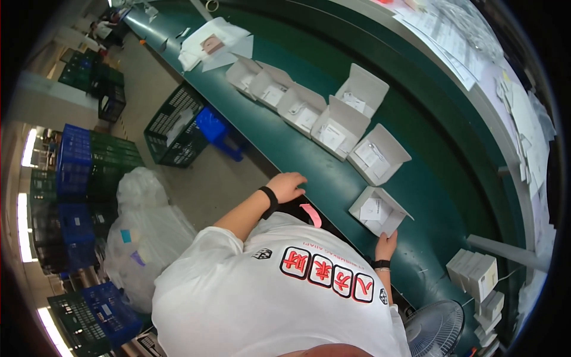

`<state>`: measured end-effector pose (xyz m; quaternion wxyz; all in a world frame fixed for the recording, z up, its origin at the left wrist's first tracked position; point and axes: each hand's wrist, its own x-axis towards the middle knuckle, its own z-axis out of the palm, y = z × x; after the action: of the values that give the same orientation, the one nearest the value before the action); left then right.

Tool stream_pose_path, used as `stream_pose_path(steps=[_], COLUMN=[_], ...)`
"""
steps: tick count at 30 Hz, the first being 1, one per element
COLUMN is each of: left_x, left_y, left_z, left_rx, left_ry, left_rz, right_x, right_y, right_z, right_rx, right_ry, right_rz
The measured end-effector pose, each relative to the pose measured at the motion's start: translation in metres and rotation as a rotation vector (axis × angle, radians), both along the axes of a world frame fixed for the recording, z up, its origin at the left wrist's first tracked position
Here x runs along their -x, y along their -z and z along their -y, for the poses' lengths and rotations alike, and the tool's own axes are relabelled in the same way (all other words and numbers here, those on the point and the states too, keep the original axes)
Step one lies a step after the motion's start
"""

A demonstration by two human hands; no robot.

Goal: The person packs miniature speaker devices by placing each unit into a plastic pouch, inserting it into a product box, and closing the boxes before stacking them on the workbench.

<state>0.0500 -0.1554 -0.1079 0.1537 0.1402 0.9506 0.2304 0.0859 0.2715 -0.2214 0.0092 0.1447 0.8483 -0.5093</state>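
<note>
Resting at the table's front edge, my left hand [289,186] has loosely bent fingers and nothing visible in them. My right hand [386,244] pinches the near corner of an open white cardboard box [357,209], which stands on the green work surface [291,156]. A white folded leaflet [373,209] lies inside that box. Just beyond it is another open white box [398,159] with a leaflet inside. Farther along, several similar open boxes [345,122] form a row, with papers and small items in them.
A white bag or wrap [221,33] lies at the far end. Stacked closed boxes [483,276] and a fan [437,329] stand at right. A blue stool [215,128] and green crate [162,126] sit on the floor, near a large plastic bag [146,238]. Papers cover a shelf [440,44].
</note>
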Motion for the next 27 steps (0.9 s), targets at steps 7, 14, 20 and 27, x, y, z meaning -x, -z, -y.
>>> stream_pose_path(steps=[7,14,20,27], left_x=[0.028,0.102,0.152,0.149], left_y=[0.008,0.010,0.018,0.018], left_z=[0.133,0.260,0.336,0.359], left_rx=[-0.066,-0.081,-0.064,0.024], left_ry=[-0.359,-0.433,-0.250,-0.043], left_rz=[0.037,0.094,0.085,0.319], right_x=[0.024,0.007,-0.006,0.053], right_y=[-0.013,0.013,0.029,-0.006], right_z=[0.066,0.146,0.213,0.312], right_rx=[0.135,0.416,0.323,0.266], right_ry=[-0.019,0.344,0.581,0.071], right_rz=[0.022,-0.055,0.460,0.495])
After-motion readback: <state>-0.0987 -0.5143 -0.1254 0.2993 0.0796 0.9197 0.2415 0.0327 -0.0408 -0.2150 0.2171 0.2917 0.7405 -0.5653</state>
